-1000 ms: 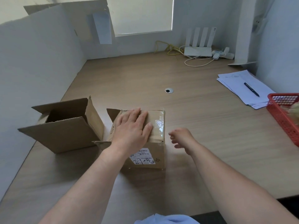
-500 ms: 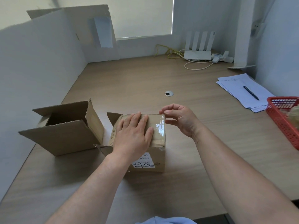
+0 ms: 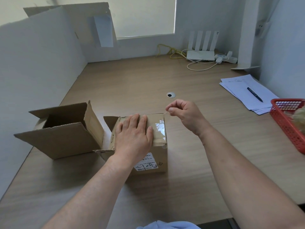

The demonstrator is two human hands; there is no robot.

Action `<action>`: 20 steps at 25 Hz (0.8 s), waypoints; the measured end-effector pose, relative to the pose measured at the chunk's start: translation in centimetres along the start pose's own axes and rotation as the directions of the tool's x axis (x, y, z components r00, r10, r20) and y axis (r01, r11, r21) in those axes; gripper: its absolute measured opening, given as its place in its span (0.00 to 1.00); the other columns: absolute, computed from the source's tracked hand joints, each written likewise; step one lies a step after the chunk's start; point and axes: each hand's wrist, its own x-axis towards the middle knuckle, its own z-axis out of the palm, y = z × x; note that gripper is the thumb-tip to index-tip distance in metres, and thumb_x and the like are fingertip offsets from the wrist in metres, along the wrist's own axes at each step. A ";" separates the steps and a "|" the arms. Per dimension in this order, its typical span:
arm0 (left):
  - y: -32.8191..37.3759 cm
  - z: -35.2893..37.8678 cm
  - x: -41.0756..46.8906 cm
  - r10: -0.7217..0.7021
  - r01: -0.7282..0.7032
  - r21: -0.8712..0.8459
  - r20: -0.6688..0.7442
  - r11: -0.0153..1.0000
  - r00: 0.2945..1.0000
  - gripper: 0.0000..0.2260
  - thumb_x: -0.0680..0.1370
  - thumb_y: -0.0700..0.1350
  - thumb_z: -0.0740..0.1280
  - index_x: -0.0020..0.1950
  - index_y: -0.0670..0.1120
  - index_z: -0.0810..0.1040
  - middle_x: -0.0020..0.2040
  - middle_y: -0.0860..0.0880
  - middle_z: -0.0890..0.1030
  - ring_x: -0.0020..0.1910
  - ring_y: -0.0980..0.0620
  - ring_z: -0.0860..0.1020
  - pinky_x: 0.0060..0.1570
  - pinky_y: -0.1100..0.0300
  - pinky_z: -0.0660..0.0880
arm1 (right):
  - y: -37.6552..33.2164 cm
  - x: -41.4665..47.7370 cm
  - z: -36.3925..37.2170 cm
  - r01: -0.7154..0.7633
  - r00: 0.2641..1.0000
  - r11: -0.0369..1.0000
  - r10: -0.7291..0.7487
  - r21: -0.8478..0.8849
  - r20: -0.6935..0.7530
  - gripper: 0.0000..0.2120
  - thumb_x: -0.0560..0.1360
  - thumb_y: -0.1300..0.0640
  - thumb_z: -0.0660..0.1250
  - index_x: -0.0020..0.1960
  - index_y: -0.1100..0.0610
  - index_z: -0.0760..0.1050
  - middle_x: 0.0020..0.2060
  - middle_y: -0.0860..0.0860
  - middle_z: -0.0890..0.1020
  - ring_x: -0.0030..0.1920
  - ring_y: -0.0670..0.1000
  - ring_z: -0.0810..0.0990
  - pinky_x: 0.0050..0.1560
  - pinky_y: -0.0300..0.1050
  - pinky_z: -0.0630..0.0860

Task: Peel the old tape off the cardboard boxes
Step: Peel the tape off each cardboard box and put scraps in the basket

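Note:
A small cardboard box (image 3: 156, 156) with a white label on its front stands on the wooden desk (image 3: 198, 146). Clear tape (image 3: 160, 128) runs along the right side of its top. My left hand (image 3: 133, 138) lies flat on the box top, fingers straight, pressing it down. My right hand (image 3: 184, 116) is at the far right corner of the box, pinching the lifted end of the tape between thumb and forefinger. A second, larger cardboard box (image 3: 62, 129) stands open just to the left, its flaps spread.
A red plastic basket (image 3: 288, 124) sits at the right edge. Papers (image 3: 244, 93) with a black pen (image 3: 255, 94) lie behind it. A white router (image 3: 201, 53) and cables are at the back. White partition walls close the left side.
My right hand rose from beside the box to its far right corner and took the tape end, lifting it slightly. My left hand stayed flat on the box.

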 end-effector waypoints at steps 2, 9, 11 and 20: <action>0.4 -0.1 0.7 -0.043 0.043 -0.013 0.014 0.999 0.999 0.25 0.81 0.57 0.44 0.77 0.52 0.55 0.78 0.49 0.56 0.76 0.49 0.52 0.72 0.49 0.46 | -0.4 -0.7 -0.7 0.041 0.999 0.999 -0.041 -0.004 -0.011 0.10 0.76 0.67 0.64 0.41 0.54 0.77 0.38 0.49 0.79 0.40 0.44 0.76 0.47 0.33 0.74; -0.1 -1.4 2.1 0.151 -0.115 -0.178 0.206 0.977 0.967 0.37 0.73 0.70 0.55 0.78 0.56 0.52 0.79 0.51 0.45 0.77 0.53 0.41 0.72 0.51 0.37 | 0.3 -2.2 -2.4 -0.039 0.999 0.998 0.040 0.044 -0.037 0.09 0.78 0.67 0.60 0.44 0.58 0.75 0.44 0.56 0.80 0.44 0.49 0.79 0.50 0.47 0.78; -0.9 -2.4 2.4 0.217 -0.168 -0.168 0.336 0.971 0.917 0.48 0.60 0.78 0.55 0.77 0.61 0.50 0.79 0.52 0.40 0.76 0.54 0.38 0.72 0.52 0.36 | 0.4 -2.0 -2.2 -0.043 0.997 0.997 0.046 0.061 -0.056 0.09 0.79 0.67 0.59 0.44 0.58 0.74 0.40 0.54 0.82 0.41 0.48 0.81 0.46 0.44 0.78; -0.9 -2.0 3.3 0.284 -0.258 -0.152 0.190 0.954 0.940 0.48 0.55 0.79 0.56 0.72 0.59 0.62 0.74 0.52 0.59 0.74 0.54 0.54 0.74 0.49 0.40 | 0.2 -1.3 -2.0 0.058 0.991 0.998 -0.061 -0.033 -0.115 0.11 0.76 0.68 0.61 0.42 0.56 0.76 0.35 0.51 0.81 0.36 0.46 0.80 0.41 0.39 0.76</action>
